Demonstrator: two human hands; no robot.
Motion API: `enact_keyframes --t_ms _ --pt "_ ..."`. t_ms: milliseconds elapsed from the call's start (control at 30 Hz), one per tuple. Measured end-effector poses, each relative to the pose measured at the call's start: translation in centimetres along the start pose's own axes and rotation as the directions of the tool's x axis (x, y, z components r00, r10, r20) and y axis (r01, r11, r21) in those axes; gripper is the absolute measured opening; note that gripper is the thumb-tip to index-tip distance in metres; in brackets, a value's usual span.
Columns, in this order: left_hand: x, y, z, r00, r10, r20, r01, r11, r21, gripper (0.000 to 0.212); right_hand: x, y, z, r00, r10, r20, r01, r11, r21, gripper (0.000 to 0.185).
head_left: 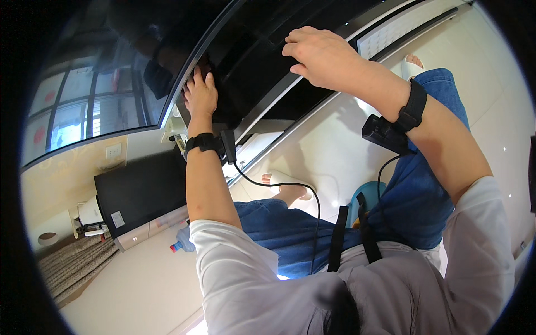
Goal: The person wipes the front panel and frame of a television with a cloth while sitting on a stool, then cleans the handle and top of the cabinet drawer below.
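My left hand rests on a glossy black cabinet top, close under the frame of a large flat-screen television. Its fingers are a little spread and reach toward the screen's lower edge; the palm side is hidden. My right hand is over the cabinet's silver-edged front, with loosely bent fingers, the thumb apart and nothing visible in it. Whether it touches the surface I cannot tell. Each forearm wears a black strap with a black device, the left one and the right one both trailing a cable.
A dark-topped cabinet stands at the left, below a wall socket. A clear plastic bottle with a red cap is near it. A teal tub sits on the floor by my legs. White-fronted drawers lie under the black top.
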State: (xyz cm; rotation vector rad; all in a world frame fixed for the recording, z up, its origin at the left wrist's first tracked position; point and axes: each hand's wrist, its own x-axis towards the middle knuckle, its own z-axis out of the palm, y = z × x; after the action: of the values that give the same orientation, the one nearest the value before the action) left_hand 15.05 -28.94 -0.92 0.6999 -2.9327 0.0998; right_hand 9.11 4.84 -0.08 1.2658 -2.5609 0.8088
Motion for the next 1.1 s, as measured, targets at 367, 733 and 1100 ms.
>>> enact_keyframes --t_ms 367,733,1100 --pt "-10.3 -2.7 -1.2 0.965 -0.229 -0.127 0.238 0.969 0.066 0.05 -0.3 0.2 -1.2 0.998 0.03 0.057 -0.029 0.999 -0.019 0.029" --pt "-13.0 6.6 -0.3 0.913 0.012 -0.407 -0.044 0.997 -0.069 0.04 -0.5 0.0 -0.8 0.997 -0.005 0.075 0.005 1.0 -0.002 0.028" --pt "-11.1 15.4 -1.4 0.864 0.251 -0.437 -0.372 0.902 -0.218 0.041 -0.1 0.3 -0.6 0.989 -0.125 -0.075 0.125 0.992 -0.011 0.024"
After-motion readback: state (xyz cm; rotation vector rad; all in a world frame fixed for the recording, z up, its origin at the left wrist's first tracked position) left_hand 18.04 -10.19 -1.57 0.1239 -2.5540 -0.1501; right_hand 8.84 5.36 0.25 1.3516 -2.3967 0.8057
